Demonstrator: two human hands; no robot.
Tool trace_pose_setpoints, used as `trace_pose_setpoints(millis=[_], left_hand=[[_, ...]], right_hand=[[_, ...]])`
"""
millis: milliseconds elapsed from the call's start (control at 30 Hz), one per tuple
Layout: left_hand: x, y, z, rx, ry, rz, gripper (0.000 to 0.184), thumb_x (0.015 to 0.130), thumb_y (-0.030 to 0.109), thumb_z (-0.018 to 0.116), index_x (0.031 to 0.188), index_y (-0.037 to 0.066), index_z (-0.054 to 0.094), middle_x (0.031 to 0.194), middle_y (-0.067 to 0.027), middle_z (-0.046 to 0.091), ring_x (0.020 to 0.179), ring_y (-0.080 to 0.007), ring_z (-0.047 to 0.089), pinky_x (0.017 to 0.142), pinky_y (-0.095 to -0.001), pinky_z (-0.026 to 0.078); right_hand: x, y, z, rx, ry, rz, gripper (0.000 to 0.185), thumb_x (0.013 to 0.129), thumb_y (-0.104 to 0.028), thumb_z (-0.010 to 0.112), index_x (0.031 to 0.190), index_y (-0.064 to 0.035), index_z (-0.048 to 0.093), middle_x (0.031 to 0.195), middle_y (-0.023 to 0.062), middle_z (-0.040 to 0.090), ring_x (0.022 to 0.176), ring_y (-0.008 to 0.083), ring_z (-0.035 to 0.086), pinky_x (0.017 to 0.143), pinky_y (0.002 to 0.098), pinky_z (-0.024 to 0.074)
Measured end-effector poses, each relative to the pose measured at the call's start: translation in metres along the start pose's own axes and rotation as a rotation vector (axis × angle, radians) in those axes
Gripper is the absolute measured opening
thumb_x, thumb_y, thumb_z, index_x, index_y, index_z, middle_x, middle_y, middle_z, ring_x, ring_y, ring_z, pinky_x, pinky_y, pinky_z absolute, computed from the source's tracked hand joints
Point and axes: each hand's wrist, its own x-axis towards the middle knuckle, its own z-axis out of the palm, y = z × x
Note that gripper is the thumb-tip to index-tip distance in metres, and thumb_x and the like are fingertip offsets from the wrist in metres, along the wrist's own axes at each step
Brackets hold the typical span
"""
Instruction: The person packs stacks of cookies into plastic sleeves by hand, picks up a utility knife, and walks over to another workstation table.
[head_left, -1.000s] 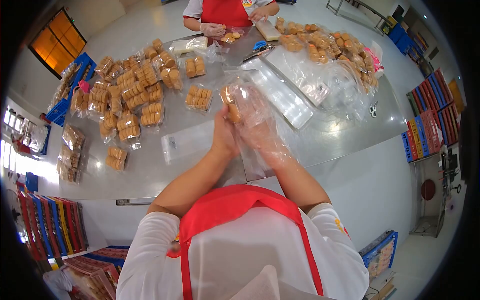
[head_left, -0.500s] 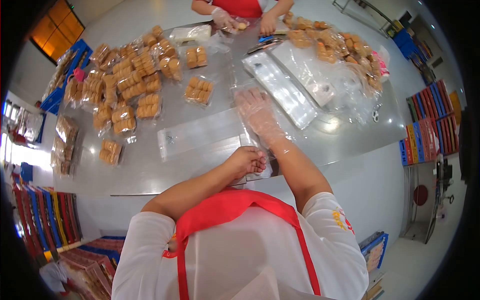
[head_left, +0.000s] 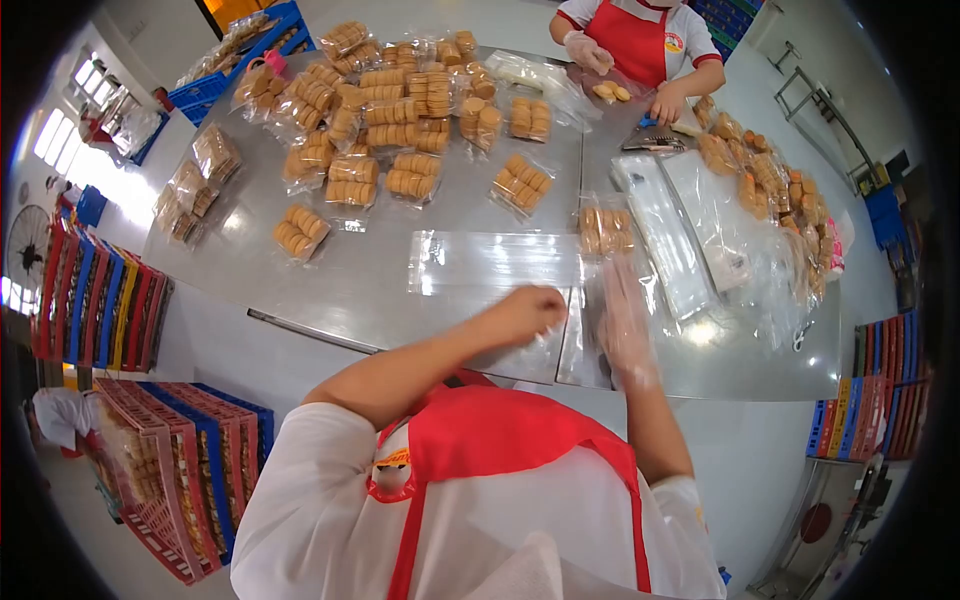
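Note:
My left hand (head_left: 532, 312) is bare and blurred, its fingers curled near the table's front edge; whether they pinch anything is unclear. My right hand (head_left: 626, 325), in a clear glove, reaches over the table with fingers stretched out, just below a bag of round biscuits (head_left: 606, 231). A flat clear bag (head_left: 490, 262) lies between the hands and the packed biscuits. Another biscuit pack (head_left: 521, 184) rests farther left. Stacks of flat clear bags (head_left: 664, 240) lie to the right of my right hand.
Many biscuit packs (head_left: 390, 110) cover the metal table's (head_left: 370, 290) left part. More bagged biscuits (head_left: 770, 180) lie at the right. Scissors (head_left: 802, 336) sit near the right edge. Across the table, a co-worker's gloved hand (head_left: 588, 52) is near loose biscuits (head_left: 611, 92).
The view has swung left. The biscuit bag, earlier held in my hands, now lies on the table beyond my right hand. My right hand's fingers have straightened; my left hand has drawn back toward me.

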Motion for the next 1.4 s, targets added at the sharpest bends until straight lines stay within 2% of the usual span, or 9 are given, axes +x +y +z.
trace_pose_setpoints(millis=[167, 433, 600, 700, 767, 867, 1000, 1200, 1400], left_hand=[[-0.043, -0.038, -0.126, 1.033, 0.876, 0.081, 0.028, 0.078, 0.003, 0.057, 0.106, 0.003, 0.058, 0.111, -0.0182, 0.059, 0.107, -0.0383, 0.054, 0.094, -0.0488, 0.042], [-0.043, -0.057, -0.212, 1.693, 0.893, 0.34, 0.021, 0.079, 0.008, 0.057, 0.099, 0.005, 0.06, 0.109, -0.0133, 0.057, 0.11, -0.0341, 0.052, 0.101, -0.0516, 0.036], [-0.043, 0.015, -0.185, 1.432, 0.643, 0.598, 0.017, 0.078, 0.006, 0.057, 0.095, 0.005, 0.058, 0.103, -0.0124, 0.058, 0.102, -0.0324, 0.055, 0.091, -0.0438, 0.043], [-0.061, 0.073, -0.137, 1.087, 0.37, 0.527, 0.012, 0.082, 0.003, 0.058, 0.094, 0.003, 0.056, 0.094, -0.0131, 0.061, 0.091, -0.0308, 0.06, 0.079, -0.0406, 0.047], [-0.068, 0.092, -0.106, 0.827, 0.183, 0.482, 0.009, 0.086, 0.002, 0.059, 0.094, 0.002, 0.055, 0.087, -0.0137, 0.062, 0.082, -0.03, 0.062, 0.072, -0.0391, 0.049], [-0.066, 0.091, -0.075, 0.522, 0.02, 0.435, 0.008, 0.09, 0.006, 0.062, 0.092, 0.001, 0.056, 0.075, -0.0102, 0.06, 0.07, -0.0205, 0.06, 0.066, -0.033, 0.048], [-0.064, 0.053, -0.051, 0.193, 0.149, 0.126, 0.014, 0.092, 0.014, 0.066, 0.097, 0.002, 0.059, 0.082, 0.0004, 0.06, 0.077, -0.0069, 0.055, 0.065, -0.0285, 0.045], [-0.094, 0.059, -0.023, -0.688, 0.148, -0.356, 0.022, 0.094, 0.02, 0.061, 0.107, 0.002, 0.061, 0.096, -0.0058, 0.064, 0.088, -0.0143, 0.062, 0.075, -0.0306, 0.053], [-0.105, 0.047, -0.016, -0.63, 0.266, -0.36, 0.021, 0.093, 0.016, 0.062, 0.107, 0.0, 0.064, 0.096, -0.0072, 0.066, 0.086, -0.0159, 0.065, 0.075, -0.0311, 0.055]], right_hand=[[-0.117, -0.006, -0.013, 0.086, 0.137, 0.182, 0.029, 0.078, 0.01, 0.052, 0.102, -0.0018, 0.064, 0.099, 0.0157, 0.065, 0.095, 0.0346, 0.061, 0.086, 0.0429, 0.0485], [-0.148, -0.023, -0.028, 0.241, 0.457, 0.457, 0.028, 0.077, 0.014, 0.046, 0.094, -0.0002, 0.063, 0.089, 0.0137, 0.062, 0.081, 0.0246, 0.06, 0.074, 0.0322, 0.0486], [-0.098, -0.056, -0.075, 0.064, 0.494, 0.303, 0.026, 0.076, 0.014, 0.047, 0.093, 0.0014, 0.062, 0.087, 0.0161, 0.063, 0.08, 0.0302, 0.062, 0.075, 0.0371, 0.0503], [-0.059, -0.082, -0.075, 0.561, 0.352, 0.403, 0.037, 0.081, 0.0, 0.059, 0.119, -0.0017, 0.059, 0.114, 0.015, 0.06, 0.102, 0.0263, 0.059, 0.089, 0.0371, 0.0476], [-0.023, -0.111, -0.081, 1.144, 0.07, 0.657, 0.076, 0.083, -0.031, 0.071, 0.146, -0.0047, 0.038, 0.14, 0.0126, 0.046, 0.125, 0.0262, 0.047, 0.104, 0.0398, 0.0399], [-0.006, -0.094, -0.034, 1.601, -0.215, 0.655, 0.05, 0.087, -0.027, 0.069, 0.127, -0.0016, 0.052, 0.123, 0.0109, 0.058, 0.111, 0.0213, 0.057, 0.096, 0.0345, 0.0462], [-0.006, -0.114, -0.02, 1.696, -0.095, 0.989, 0.015, 0.094, -0.011, 0.062, 0.103, -0.0012, 0.055, 0.101, 0.0141, 0.067, 0.091, 0.0202, 0.067, 0.081, 0.0331, 0.058], [-0.003, -0.116, -0.026, 1.67, -0.142, 1.069, 0.015, 0.093, -0.014, 0.064, 0.099, -0.0015, 0.058, 0.096, 0.0112, 0.066, 0.089, 0.018, 0.066, 0.078, 0.0326, 0.0574], [-0.004, -0.119, -0.039, 1.554, -0.303, 1.034, 0.02, 0.09, -0.017, 0.07, 0.097, -0.001, 0.06, 0.092, 0.0055, 0.062, 0.082, 0.0118, 0.06, 0.072, 0.0284, 0.0523]])
